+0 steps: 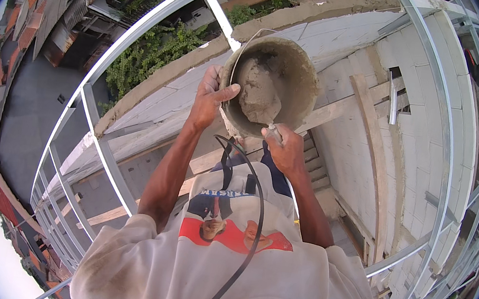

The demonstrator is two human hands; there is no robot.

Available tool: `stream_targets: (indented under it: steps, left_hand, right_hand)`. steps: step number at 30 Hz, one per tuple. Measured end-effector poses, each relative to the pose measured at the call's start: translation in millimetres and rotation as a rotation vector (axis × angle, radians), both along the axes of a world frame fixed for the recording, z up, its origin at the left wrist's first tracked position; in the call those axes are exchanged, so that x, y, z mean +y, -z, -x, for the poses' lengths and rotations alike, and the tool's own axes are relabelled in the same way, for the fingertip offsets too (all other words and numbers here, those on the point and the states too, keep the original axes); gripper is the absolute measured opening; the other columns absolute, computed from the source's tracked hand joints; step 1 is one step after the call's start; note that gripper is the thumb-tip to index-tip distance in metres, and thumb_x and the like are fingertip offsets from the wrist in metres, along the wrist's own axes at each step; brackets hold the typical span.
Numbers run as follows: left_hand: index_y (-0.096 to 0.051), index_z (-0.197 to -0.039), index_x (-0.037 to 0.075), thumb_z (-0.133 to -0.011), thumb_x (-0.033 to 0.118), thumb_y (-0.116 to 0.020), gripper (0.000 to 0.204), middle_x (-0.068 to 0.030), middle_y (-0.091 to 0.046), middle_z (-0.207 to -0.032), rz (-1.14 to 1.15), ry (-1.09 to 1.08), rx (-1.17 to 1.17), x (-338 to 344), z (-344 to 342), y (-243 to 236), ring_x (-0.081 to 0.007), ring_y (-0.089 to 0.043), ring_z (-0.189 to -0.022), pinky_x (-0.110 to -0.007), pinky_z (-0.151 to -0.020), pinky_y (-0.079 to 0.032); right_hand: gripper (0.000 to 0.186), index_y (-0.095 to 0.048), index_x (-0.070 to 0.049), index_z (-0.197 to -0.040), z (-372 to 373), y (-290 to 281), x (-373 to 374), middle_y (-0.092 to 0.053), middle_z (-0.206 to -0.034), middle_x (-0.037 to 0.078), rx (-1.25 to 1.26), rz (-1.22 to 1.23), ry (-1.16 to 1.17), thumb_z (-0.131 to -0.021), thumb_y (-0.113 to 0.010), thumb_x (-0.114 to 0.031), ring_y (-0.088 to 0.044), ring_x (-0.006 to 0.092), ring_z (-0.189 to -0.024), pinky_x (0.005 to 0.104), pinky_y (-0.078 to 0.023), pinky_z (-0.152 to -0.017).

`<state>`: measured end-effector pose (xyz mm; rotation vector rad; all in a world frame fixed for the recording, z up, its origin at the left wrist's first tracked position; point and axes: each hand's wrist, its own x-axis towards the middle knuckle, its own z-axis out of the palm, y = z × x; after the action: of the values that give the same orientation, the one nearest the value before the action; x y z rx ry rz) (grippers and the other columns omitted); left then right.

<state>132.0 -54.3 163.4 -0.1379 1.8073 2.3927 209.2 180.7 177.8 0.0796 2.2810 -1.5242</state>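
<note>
My left hand [210,97] grips the left rim of a round, mortar-caked bucket [303,76], its thumb over the edge. The bucket is tilted so that its inside faces me, and its thin wire handle [241,51] loops over the left side. Grey wet mortar [257,92] is heaped inside. At the near rim, my right hand [286,150] is closed round the handle of a trowel [274,132]. The trowel's blade reaches into the bucket and is covered by mortar.
Silvery metal roof framing [107,166] curves along the left and right sides. A rough wall top [159,74] runs beyond the bucket. At right are pale block walls [425,100] and a wooden plank [374,148]. Stairs [313,158] lie far below; a black cable [255,223] hangs over my shirt.
</note>
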Motion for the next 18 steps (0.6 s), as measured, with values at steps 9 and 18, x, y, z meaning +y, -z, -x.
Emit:
stream_targets:
  steps: [9, 18]
  left_hand:
    - [-0.056, -0.119, 0.005, -0.094, 0.000, -0.063, 0.026, -0.0044, -0.067, -0.112, 0.016, -0.268, -0.131, -26, 43, 31, -0.0120, -0.062, -0.100, -0.029, -0.093, -0.049]
    - [-0.056, -0.115, 0.003, -0.089, 0.004, -0.059, 0.026, -0.0054, -0.061, -0.107, 0.243, -0.356, -0.081, 4, 39, 8, -0.0144, -0.057, -0.097, -0.029, -0.093, -0.047]
  right_hand:
    - [0.036, -0.068, 0.004, -0.096, 7, -31, 53, -0.061, -0.073, 0.018, 0.160, -0.077, 0.139, -0.096, -0.071, -0.032, -0.057, 0.0256, -0.068, 0.0399, -0.049, -0.068]
    - [0.033, -0.067, 0.003, -0.093, 90, 10, 163, -0.067, -0.077, 0.023, 0.108, -0.207, 0.447, -0.095, -0.072, -0.029, -0.065, 0.0375, -0.068, 0.0441, -0.050, -0.066]
